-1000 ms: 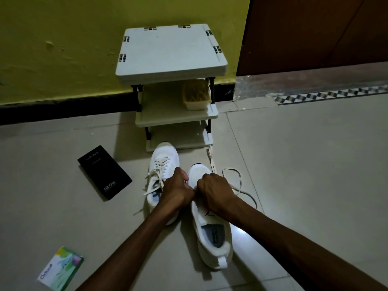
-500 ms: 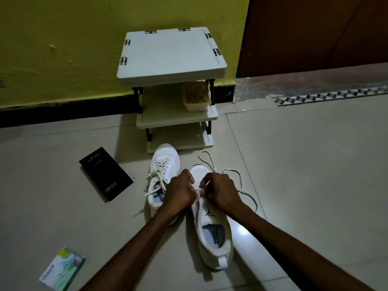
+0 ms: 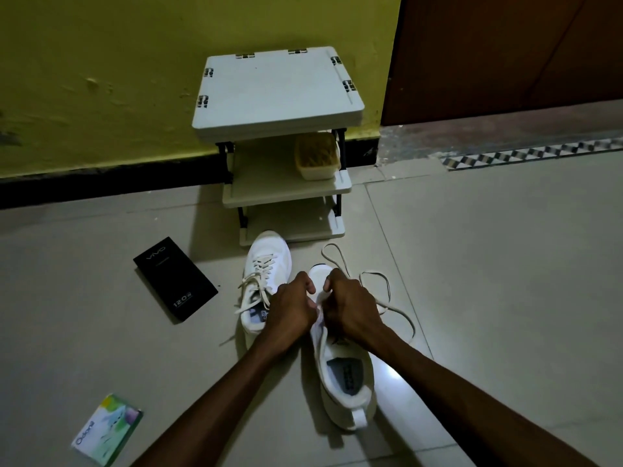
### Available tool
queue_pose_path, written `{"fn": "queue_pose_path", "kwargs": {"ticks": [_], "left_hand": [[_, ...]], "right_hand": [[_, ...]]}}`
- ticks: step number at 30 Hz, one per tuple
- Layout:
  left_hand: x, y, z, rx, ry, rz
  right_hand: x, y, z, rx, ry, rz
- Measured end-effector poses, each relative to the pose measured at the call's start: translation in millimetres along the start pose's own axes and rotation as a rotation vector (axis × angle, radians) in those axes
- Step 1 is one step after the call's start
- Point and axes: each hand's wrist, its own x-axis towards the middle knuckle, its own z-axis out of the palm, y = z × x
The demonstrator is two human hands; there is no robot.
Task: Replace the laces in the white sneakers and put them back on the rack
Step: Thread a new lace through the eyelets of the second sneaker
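Two white sneakers lie on the tiled floor before a small white rack [image 3: 279, 96]. The left sneaker [image 3: 266, 261] is laced, its lace ends trailing loose. The right sneaker [image 3: 347, 375] points toward the rack, heel nearest me. My left hand [image 3: 291, 310] and my right hand [image 3: 350, 305] sit curled over its front part, fingers pinching at the eyelet area. A loose white lace [image 3: 387, 298] runs from under my right hand in loops on the floor to the right. What each fingertip pinches is hidden.
A black box [image 3: 175, 279] lies left of the sneakers. A green and white packet [image 3: 108, 429] sits at the lower left. The rack's middle shelf holds a lidded tub [image 3: 317, 156]. Yellow wall behind, brown door at the upper right.
The loose lace has shifted: its far loop now lies further out toward the rack. Both hands stay over the right sneaker's front, with fingers slightly rearranged.
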Motion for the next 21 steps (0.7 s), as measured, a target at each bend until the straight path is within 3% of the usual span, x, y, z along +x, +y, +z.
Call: {"fn": "queue_pose_path", "kwargs": {"ticks": [5,8,13,18,19,21], "left_hand": [[-5.8,-0.3,3.0,0.040,0.075,0.110],[-4.1,-2.5,2.0,0.023,0.053,0.149],[3.8,-2.9,1.5,-0.030,0.057,0.014],[3.5,9.8,-7.9,0.022,0.181,0.035],[7.1,16.7,-18.8,-0.027,0.210,0.002],[12.1,41.0,-52.2,-0.409,0.189,-0.065]], "right_hand": [[1.3,4.4,-6.7,0.238,0.014,0.114],[0.0,-0.5,-13.0,0.142,0.009,0.142],[-11.1,-2.5,-13.9,-0.030,-0.129,0.200],[-10.0,9.6,-12.1,0.123,-0.166,0.283],[-9.2,9.8,-12.4,0.146,-0.167,0.295],[-8.1,11.3,-12.4,0.205,-0.168,0.317]]}}
